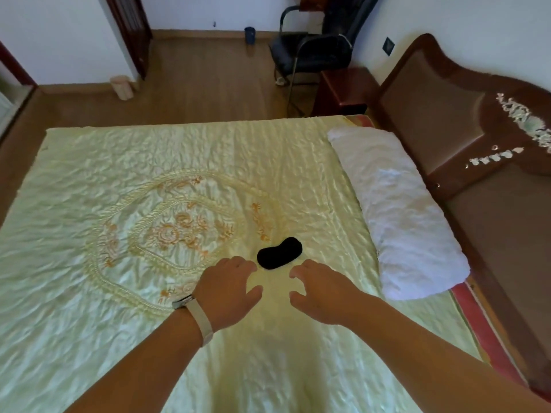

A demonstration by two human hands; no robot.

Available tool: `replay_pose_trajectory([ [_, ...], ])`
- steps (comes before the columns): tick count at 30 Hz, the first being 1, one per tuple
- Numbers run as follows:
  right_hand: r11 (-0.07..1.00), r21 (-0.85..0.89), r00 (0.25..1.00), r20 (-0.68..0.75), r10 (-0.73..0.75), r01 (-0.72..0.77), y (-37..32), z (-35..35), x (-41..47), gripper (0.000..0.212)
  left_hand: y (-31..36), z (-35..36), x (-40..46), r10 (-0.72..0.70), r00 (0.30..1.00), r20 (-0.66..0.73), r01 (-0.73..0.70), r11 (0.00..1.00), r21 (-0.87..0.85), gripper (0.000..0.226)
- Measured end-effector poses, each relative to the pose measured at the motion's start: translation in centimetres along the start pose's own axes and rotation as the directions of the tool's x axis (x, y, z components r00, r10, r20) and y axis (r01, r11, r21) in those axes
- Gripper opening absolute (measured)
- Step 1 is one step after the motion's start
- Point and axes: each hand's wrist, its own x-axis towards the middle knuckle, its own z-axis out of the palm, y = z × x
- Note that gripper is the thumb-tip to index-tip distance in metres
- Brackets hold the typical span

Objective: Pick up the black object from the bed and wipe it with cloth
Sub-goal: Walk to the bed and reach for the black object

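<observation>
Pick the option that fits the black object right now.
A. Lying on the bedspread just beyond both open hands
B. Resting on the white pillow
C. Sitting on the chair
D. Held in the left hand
A: the black object lies on the bedspread, untouched, just past the fingertips of the left hand and right hand, both open and empty.

- One black object (279, 253) is counted, lying on the bed cover.
- Two hands are seen: one left hand (227, 289) and one right hand (321, 290), both empty with fingers spread.
- One wristband (199, 318) is worn, on the left wrist.
- One white pillow (398, 210) is counted.
- One embroidered bed cover (89, 174) is spread.
- One headboard (465, 120) is seen.
- One black chair (313, 52) is counted.
- One bedside cabinet (346, 87) is seen.
</observation>
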Motion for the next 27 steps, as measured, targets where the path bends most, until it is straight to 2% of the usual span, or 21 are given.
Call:
replay_pose_trajectory([
  [8,0.994,0.089,0.996,0.067,0.061,-0.067,7.1,4.2,6.4,0.048,0.3,7.8,9.6,-0.114,0.975,0.193,0.15,0.972,-0.181,0.047],
  [12,0.981,0.153,0.986,0.133,0.103,-0.123,9.8,8.3,10.5,0.047,-1.2,12.1,14.0,-0.193,0.916,0.353,0.32,0.88,-0.351,0.039],
  [14,0.967,0.188,0.973,0.185,0.135,-0.17,11.5,10.6,12.5,0.047,-1.9,14.2,15.9,-0.274,0.85,0.449,0.485,0.738,-0.469,0.028],
  [16,0.947,0.224,0.956,0.232,0.178,-0.23,13.4,12.7,14.6,0.046,-2.9,16.2,17.8,-0.36,0.766,0.532,0.639,0.522,-0.565,0.021],
  [18,0.915,0.265,0.934,0.274,0.231,-0.304,15.4,15.0,16.8,0.047,-4.2,18.6,19.5,-0.427,0.681,0.595,0.727,0.296,-0.619,0.016],
  [19,0.889,0.296,0.919,0.293,0.265,-0.35,16.3,16.2,17.7,0.048,-4.9,19.9,20.4,-0.453,0.652,0.608,0.744,0.228,-0.628,0.016],
  [23,0.753,0.43,0.861,0.35,0.369,-0.497,19.3,20.8,21.1,0.05,-7.1,24.9,23.4,-0.513,0.574,0.639,0.746,0.005,-0.666,0.025],
  [27,0.619,0.585,0.849,0.303,0.433,-0.524,21.8,23.9,24.3,0.054,-8.6,28.5,25.9,-0.582,0.547,0.602,0.677,-0.116,-0.727,0.027],
])
